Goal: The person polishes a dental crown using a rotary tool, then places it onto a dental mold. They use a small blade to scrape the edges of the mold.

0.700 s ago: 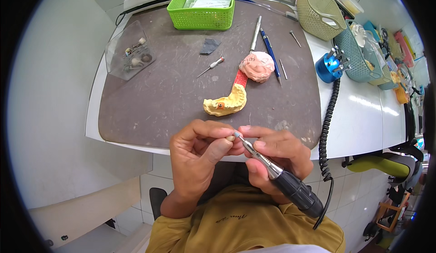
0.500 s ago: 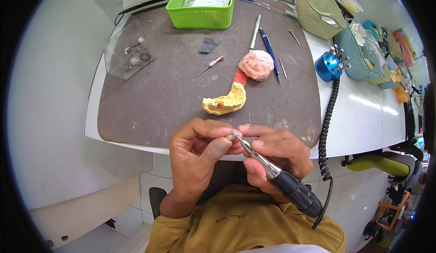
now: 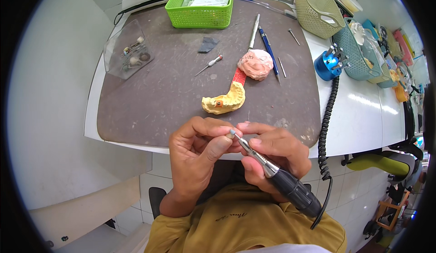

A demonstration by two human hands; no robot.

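My right hand is wrapped round a dental handpiece, black at the back with a silver nose. At its tip is a small blue-grey bit. Between thumb and forefinger, my left hand pinches a small tooth-coloured crown, mostly hidden by the fingers. The bit touches or nearly touches this piece; I cannot tell which. Just beyond my hands lies a yellow dental model with an orange patch round a dark hole. A pink plaster model rests behind it, at the end of a red strip.
On the brown mat lie a small screwdriver, a blue pen, a silver tool and a grey scrap. A clear box is at left, a green basket behind. A blue bur holder stands right, beside a coiled cord.
The bit has shifted very slightly leftward and up against the small piece. My right hand and the handpiece have moved a little with it; both grips stay the same.
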